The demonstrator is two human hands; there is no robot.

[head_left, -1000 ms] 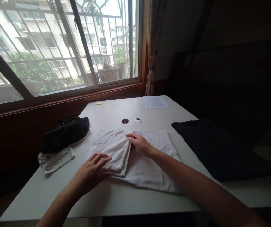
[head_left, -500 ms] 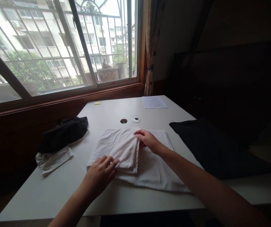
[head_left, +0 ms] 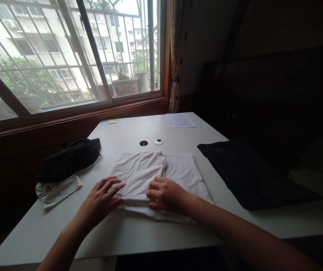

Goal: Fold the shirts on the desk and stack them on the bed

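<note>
1. The white cloth [head_left: 139,169] lies near the middle of the front edge of the worktop [head_left: 139,237], its left portion doubled over on top of the portion at the right; creases run across the upper layer.
2. The left hand [head_left: 103,195] is open, fingers spread and thumb apart, over the cloth's front left corner, which it partly hides; it has hold of nothing.
3. The right hand [head_left: 164,194] is half closed, fingers curled down at the right border of the folded layer. Whether they pinch the fabric I cannot tell. Its forearm crosses the cloth's front right corner and the front edge, blocking sight of both.
4. Along the left edge sits a bunched dark garment [head_left: 71,158], with a pale cloth [head_left: 58,192] sticking out beneath it; both are apart from the white cloth.
5. A flat black cloth [head_left: 249,173] covers a stretch of the right edge, near the white cloth but not touching it.
6. Between the white cloth and the far edge are a round hole [head_left: 143,143] and, just beside it, a white disc [head_left: 158,142] with a dark centre.
7. A yellow slip [head_left: 112,122] lies by the far left corner, papers [head_left: 180,120] by the far right corner.
8. Beyond are a barred window [head_left: 93,52] and a tied curtain [head_left: 177,56].
</note>
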